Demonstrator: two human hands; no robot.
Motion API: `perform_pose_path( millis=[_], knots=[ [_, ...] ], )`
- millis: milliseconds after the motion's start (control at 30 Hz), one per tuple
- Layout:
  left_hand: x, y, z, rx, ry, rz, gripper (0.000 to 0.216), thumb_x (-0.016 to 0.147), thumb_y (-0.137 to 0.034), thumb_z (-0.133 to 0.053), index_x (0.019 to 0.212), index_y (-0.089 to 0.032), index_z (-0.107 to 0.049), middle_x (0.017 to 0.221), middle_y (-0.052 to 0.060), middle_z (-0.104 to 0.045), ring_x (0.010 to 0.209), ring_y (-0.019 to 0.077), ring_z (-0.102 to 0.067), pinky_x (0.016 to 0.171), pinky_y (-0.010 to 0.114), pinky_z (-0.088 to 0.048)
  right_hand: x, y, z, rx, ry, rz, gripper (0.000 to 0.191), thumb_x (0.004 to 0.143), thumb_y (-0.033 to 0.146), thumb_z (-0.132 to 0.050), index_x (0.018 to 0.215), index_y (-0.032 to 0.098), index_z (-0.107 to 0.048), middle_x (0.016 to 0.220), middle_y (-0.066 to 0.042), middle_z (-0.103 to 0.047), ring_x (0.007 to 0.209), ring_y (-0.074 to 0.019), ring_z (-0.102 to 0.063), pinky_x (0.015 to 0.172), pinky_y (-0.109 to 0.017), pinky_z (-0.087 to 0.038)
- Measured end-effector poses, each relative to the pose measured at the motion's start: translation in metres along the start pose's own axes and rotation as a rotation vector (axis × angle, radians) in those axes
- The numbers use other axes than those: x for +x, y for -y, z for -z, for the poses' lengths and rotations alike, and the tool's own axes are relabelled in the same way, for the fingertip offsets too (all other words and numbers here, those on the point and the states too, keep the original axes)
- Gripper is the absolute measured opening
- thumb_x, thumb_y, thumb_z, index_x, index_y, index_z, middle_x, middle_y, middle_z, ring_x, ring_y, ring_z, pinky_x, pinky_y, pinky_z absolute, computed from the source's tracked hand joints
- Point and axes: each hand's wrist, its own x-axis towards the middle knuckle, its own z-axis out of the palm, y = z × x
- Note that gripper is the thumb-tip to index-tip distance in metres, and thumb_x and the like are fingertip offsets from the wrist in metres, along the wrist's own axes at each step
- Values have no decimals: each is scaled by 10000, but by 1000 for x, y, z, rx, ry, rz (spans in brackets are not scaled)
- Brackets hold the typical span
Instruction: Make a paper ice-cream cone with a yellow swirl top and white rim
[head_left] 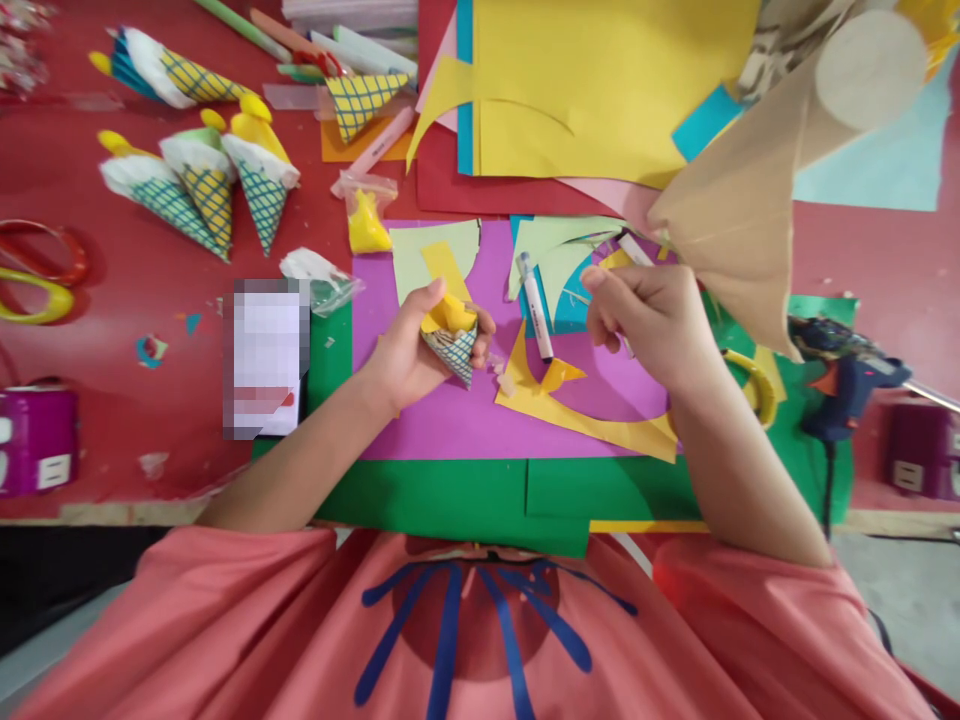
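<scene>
My left hand [420, 350] is closed around a small paper cone [454, 350] with a blue grid pattern, yellow filling at its top. My right hand [651, 322] hovers to the right of it with fingers curled in a loose pinch; what they hold, if anything, I cannot make out. Both hands are above a purple paper sheet [465, 420] that lies on green sheets [450, 500]. A white marker [535, 320] and yellow paper offcuts [592, 415] lie between the hands.
Several finished paper cones [206, 185] lie at the upper left of the red table [112, 300]. A blue glue gun [844, 385] rests at right. Yellow and coloured sheets [600, 80] pile at the top, scissors [37, 270] at far left, a brown paper cone [742, 220] upper right.
</scene>
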Motion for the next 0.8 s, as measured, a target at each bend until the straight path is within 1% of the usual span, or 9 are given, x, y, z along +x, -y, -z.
perform_pose_path(
  millis=[100, 167, 233, 333, 400, 500, 633, 700, 800],
  knots=[
    [0, 3, 2, -16, -3, 14, 551, 813, -685, -597, 728, -147, -680, 653, 29, -627, 547, 113, -579, 541, 252, -512, -18, -7, -1, -265, 48, 64, 334, 983, 360, -527, 746, 170, -666, 635, -7, -630, 546, -112, -539, 571, -265, -419],
    [1, 6, 4, 8, 25, -1, 532, 807, -684, -598, 745, -162, -677, 657, 28, -631, 562, 121, -593, 545, 254, -519, -29, -10, -1, -421, 119, 164, 219, 974, 289, -521, 1022, 177, -703, 887, -65, -712, 712, -165, -637, 653, -299, -491],
    [2, 8, 7, 57, 70, -22, 576, 808, -728, -547, 774, -168, -677, 643, 36, -622, 589, 149, -619, 554, 280, -529, -39, -13, 0, -510, 186, 316, 302, 956, 162, -462, 1164, 184, -680, 1094, -128, -701, 960, -240, -675, 801, -377, -549],
    [4, 8, 8, 149, 130, -63, 669, 831, -776, -424, 881, -160, -681, 682, 63, -634, 695, 222, -678, 594, 341, -553, -51, -21, -1, -607, 253, 481, 383, 904, 63, -469, 1183, 224, -677, 1303, -143, -647, 1181, -295, -619, 952, -479, -542],
    [4, 9, 7, 188, 141, -108, 654, 844, -744, -414, 948, -153, -674, 728, 75, -648, 763, 253, -698, 619, 363, -563, -55, -27, -4, -656, 242, 540, 334, 909, 73, -509, 1147, 231, -682, 1311, -134, -654, 1188, -296, -618, 930, -469, -556],
    [4, 11, 5, 195, 138, -132, 542, 842, -640, -496, 994, -145, -654, 783, 77, -661, 788, 256, -701, 646, 371, -571, -56, -36, -12, -694, 182, 621, 220, 938, 118, -542, 1073, 209, -690, 1200, -132, -708, 1080, -264, -659, 843, -404, -570],
    [3, 17, 3, 155, 140, -105, 479, 815, -574, -597, 1030, -146, -619, 816, 62, -661, 772, 232, -696, 664, 361, -569, -51, -41, -14, -592, 219, 672, 131, 935, 135, -568, 936, 183, -689, 1017, -123, -747, 893, -223, -686, 753, -361, -559],
    [3, 20, 3, 137, 131, -120, 472, 809, -558, -636, 1047, -152, -595, 841, 54, -662, 766, 214, -695, 666, 344, -563, -48, -41, -11, -435, 210, 596, 98, 931, 166, -594, 904, 191, -685, 942, -101, -746, 875, -213, -690, 751, -354, -563],
    [2, 24, 5, 140, 112, -150, 479, 801, -546, -677, 1062, -160, -563, 863, 42, -665, 743, 184, -693, 658, 308, -547, -39, -39, -8, -115, 72, 340, 35, 902, 221, -663, 876, 212, -685, 867, -56, -732, 838, -189, -694, 738, -331, -575]
  ],
)
